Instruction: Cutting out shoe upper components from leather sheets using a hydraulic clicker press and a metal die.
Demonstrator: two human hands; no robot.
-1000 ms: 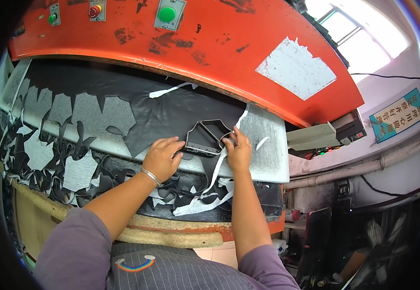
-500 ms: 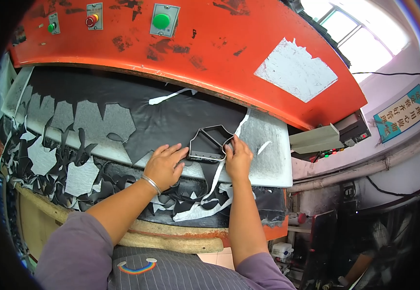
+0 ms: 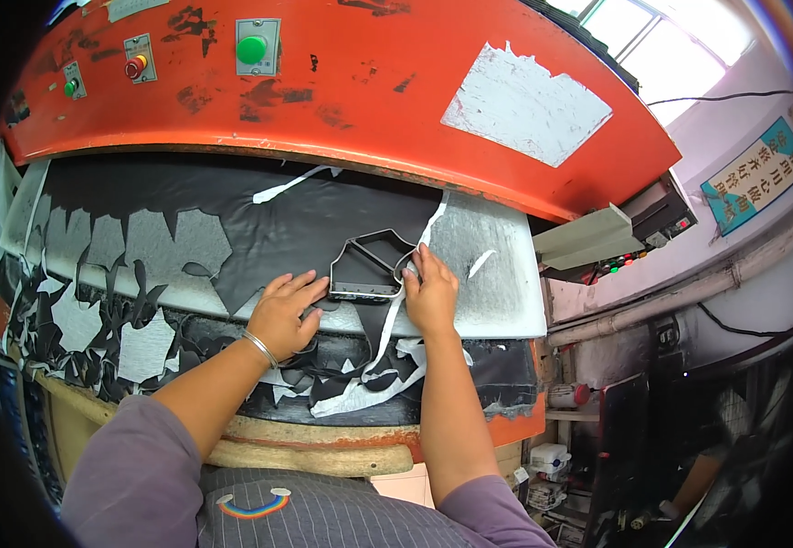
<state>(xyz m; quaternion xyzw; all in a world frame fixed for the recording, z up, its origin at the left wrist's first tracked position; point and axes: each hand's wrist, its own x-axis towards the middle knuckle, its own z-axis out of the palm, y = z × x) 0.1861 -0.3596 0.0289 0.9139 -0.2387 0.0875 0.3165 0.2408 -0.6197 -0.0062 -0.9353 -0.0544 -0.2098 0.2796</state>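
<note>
Shifted toward nine o'clock in view, the metal frame [image 3: 375, 258] lies on dark sheeting [image 3: 273, 233] — left hand [image 3: 284, 316] open at its nine, right hand [image 3: 432, 294] touching at three, grip unclear.

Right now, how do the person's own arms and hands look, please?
Both sleeves are purple-grey and end near the elbows. The left hand has a silver bracelet at its wrist; the right hand has none. Both are without gloves.

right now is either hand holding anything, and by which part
The right hand appears to hold the metal frame by its right edge; the left hand is at its near left corner, contact unclear.
</note>
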